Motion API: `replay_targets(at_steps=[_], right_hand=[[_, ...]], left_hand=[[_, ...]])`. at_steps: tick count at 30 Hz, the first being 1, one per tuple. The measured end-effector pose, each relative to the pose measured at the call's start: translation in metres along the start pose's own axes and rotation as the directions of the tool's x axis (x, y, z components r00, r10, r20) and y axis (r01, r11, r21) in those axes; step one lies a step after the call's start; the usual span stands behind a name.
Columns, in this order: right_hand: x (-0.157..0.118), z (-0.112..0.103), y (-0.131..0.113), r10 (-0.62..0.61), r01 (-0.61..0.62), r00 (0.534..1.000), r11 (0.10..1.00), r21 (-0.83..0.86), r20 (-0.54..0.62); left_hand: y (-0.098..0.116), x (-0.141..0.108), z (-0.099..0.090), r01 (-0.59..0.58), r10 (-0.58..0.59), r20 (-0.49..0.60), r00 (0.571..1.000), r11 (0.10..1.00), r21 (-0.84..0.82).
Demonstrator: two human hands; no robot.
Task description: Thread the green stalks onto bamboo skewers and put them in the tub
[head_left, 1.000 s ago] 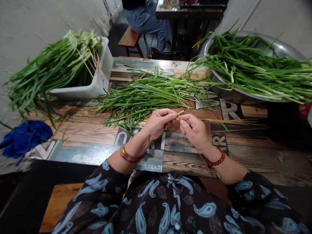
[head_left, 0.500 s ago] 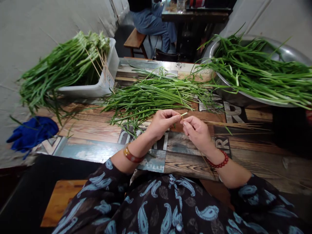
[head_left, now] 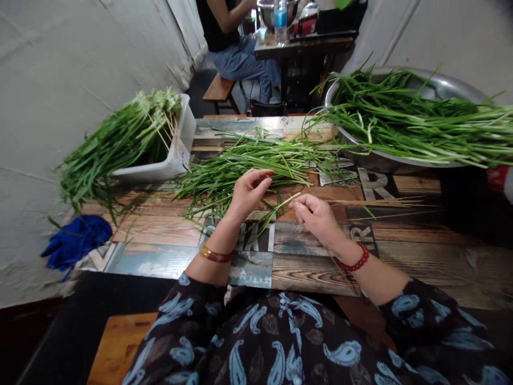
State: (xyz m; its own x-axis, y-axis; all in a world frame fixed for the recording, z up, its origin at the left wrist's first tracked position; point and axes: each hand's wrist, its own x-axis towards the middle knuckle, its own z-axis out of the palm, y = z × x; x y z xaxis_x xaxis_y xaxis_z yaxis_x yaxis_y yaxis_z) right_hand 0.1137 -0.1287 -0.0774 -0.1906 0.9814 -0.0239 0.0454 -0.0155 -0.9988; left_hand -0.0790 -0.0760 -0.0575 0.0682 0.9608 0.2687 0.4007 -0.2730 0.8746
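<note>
My left hand (head_left: 249, 193) is raised beside the pile of garlic chives (head_left: 256, 160), fingers apart and nothing between them. My right hand (head_left: 315, 214) is closed, thumb against the fingers, on a thin bamboo skewer (head_left: 339, 267) whose lower end slants out below the palm. At its fingertips the pale end of a chive strand (head_left: 278, 208) sticks out, its green leaves hanging left over the table. Whether the skewer pierces that strand is hidden by the fingers. Several loose skewers (head_left: 385, 202) lie on the table right of my right hand.
A white plastic bin (head_left: 182, 144) at the left holds chives and skewers. A steel basin (head_left: 452, 83) heaped with chives stands at the right. Blue gloves (head_left: 78, 240) lie at the left edge of the patterned table (head_left: 312, 267). Beyond, a person (head_left: 236, 59) sits on a bench.
My left hand has let go of the chive and moved left and up, its fingers opening. The strand now hangs at my right fingertips. The view has tilted up a little.
</note>
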Motion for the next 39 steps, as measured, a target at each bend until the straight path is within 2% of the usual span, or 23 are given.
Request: replay_targets(at_steps=[3,6,8,11,15,18,20,23,25,27,30,32,36,39], right_hand=[[0.001,0.000,0.001,-0.011,0.011,1.000,1.000,-0.012,-0.001],[0.002,0.001,0.001,-0.026,0.025,1.000,0.999,-0.036,-0.006],[0.002,0.001,0.001,-0.033,0.033,0.999,0.998,-0.055,-0.008],[0.004,0.001,0.000,-0.051,0.050,0.999,0.996,-0.073,-0.014],[0.006,0.001,-0.001,-0.088,0.086,0.996,0.992,-0.097,-0.023],[0.006,0.000,-0.001,-0.106,0.103,0.994,0.989,-0.107,-0.028],[0.006,0.000,-0.001,-0.115,0.111,0.993,0.988,-0.103,-0.035],[0.005,0.000,-0.001,-0.127,0.123,0.991,0.990,-0.075,-0.045],[0.003,-0.001,-0.002,-0.133,0.130,0.990,0.990,-0.047,-0.054],[0.001,-0.001,-0.003,-0.139,0.137,0.989,0.990,-0.029,-0.060],[-0.002,-0.001,-0.003,-0.147,0.146,0.987,0.989,-0.019,-0.063],[-0.003,-0.002,-0.003,-0.143,0.142,0.988,0.990,-0.018,-0.058],[-0.004,-0.004,-0.003,-0.126,0.125,0.991,0.992,-0.022,-0.046],[-0.006,-0.006,-0.003,-0.125,0.124,0.992,0.991,-0.044,-0.020]], left_hand=[[-0.003,0.014,0.002,-0.207,0.192,0.078,0.978,0.918,0.339],[0.002,0.029,0.010,-0.360,0.305,0.196,0.932,0.726,0.585],[0.004,0.041,0.015,-0.406,0.325,0.251,0.912,0.619,0.672],[0.003,0.056,0.021,-0.447,0.333,0.309,0.891,0.527,0.722],[0.002,0.069,0.021,-0.476,0.354,0.331,0.875,0.498,0.725],[0.011,0.067,0.015,-0.462,0.376,0.283,0.882,0.578,0.672],[0.020,0.060,0.010,-0.427,0.357,0.239,0.903,0.684,0.591],[0.031,0.043,0.003,-0.307,0.247,0.194,0.950,0.860,0.408],[0.034,0.027,0.002,-0.172,0.127,0.195,0.973,0.956,0.238],[0.034,0.012,0.003,0.011,-0.017,0.224,0.974,1.000,0.029],[0.030,-0.006,0.009,0.255,-0.190,0.280,0.941,0.942,-0.220],[0.028,-0.013,0.013,0.338,-0.248,0.296,0.922,0.889,-0.308],[0.026,-0.016,0.016,0.406,-0.295,0.310,0.904,0.822,-0.399],[0.027,-0.016,0.014,0.410,-0.276,0.340,0.899,0.804,-0.431]])
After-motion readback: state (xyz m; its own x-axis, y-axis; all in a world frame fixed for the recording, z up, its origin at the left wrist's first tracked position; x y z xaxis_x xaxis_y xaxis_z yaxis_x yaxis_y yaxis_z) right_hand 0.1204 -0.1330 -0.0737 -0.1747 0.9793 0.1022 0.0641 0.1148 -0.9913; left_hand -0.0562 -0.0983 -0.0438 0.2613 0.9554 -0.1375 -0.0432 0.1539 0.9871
